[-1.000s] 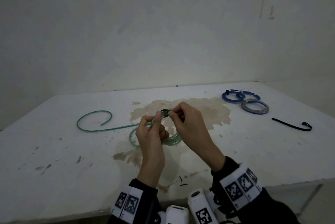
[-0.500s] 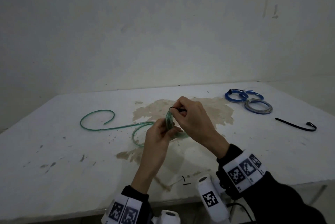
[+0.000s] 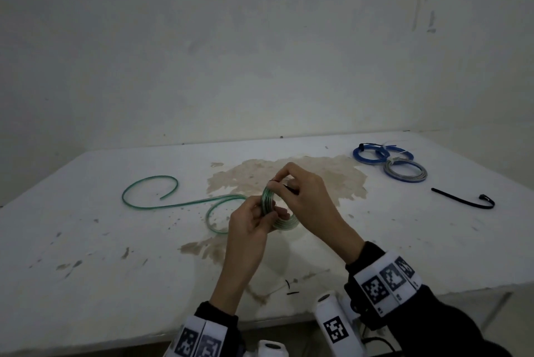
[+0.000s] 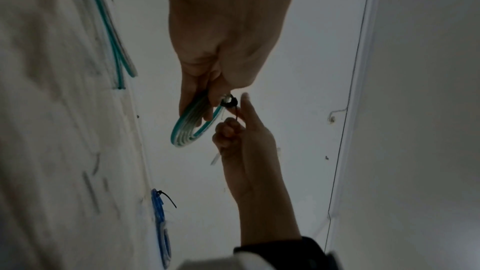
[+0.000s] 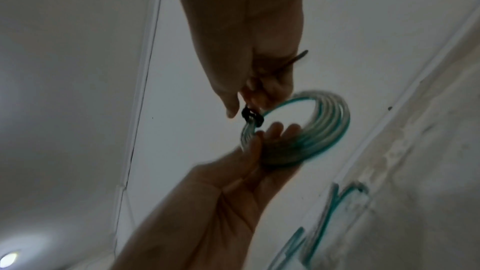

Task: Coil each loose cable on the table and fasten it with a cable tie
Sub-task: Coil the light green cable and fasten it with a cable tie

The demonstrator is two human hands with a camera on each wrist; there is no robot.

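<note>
The coiled green-and-clear plastic cable [image 3: 270,206] is gripped above the table by the left hand [image 3: 251,226], fingers curled round its turns; a thin black cable tie [image 4: 230,102], looped round the coil, is pinched at its tail by the right hand [image 3: 307,197], just beside the left; the cable's loose end [image 3: 150,197] is left trailing leftward on the table. Three tied coils are counted at far right, two blue [image 3: 367,154] and one grey [image 3: 406,173]; one spare black tie [image 3: 462,200] is seen near them. All is set on a stained white table [image 3: 86,255] against a bare white wall [image 3: 260,38].
</note>
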